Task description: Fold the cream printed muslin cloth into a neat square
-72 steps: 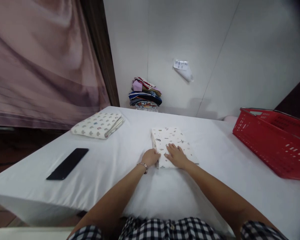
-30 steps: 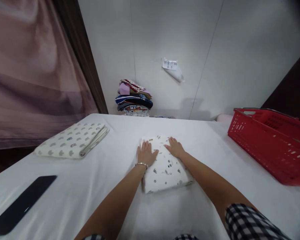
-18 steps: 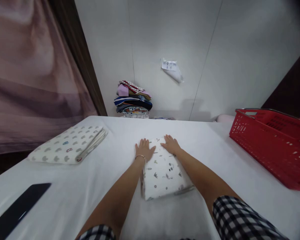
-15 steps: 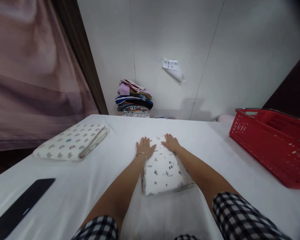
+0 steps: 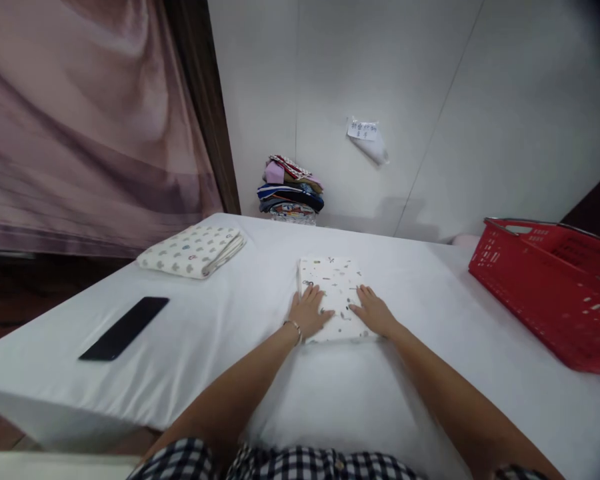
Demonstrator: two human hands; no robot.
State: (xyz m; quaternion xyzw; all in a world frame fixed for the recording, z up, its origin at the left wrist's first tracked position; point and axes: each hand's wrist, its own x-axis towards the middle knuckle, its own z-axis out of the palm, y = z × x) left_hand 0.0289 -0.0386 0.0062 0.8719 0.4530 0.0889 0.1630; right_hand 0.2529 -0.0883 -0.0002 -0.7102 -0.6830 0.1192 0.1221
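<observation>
A folded white cloth [image 5: 337, 280] with small scattered prints lies flat on the white-covered table in front of me. My left hand [image 5: 310, 315] rests on its left side, palm down with fingers spread, a thin bracelet at the wrist. On the cloth's right side lies my right hand [image 5: 375, 311], also open and flat. Neither hand grips anything. At the left stands a second folded cloth [image 5: 193, 250], white with grey mushroom-like shapes.
A black, flat, phone-like slab [image 5: 125, 329] lies on the left of the table [image 5: 220, 320]. At the right sits a red plastic basket [image 5: 545, 287]. Several folded fabrics [image 5: 291, 193] are piled by the wall behind the table. A pink curtain [image 5: 90, 120] hangs at the left.
Both hands have slid from the far edge of the printed cloth toward its near part, still flat. My view has shifted, showing more of the table's near left edge.
</observation>
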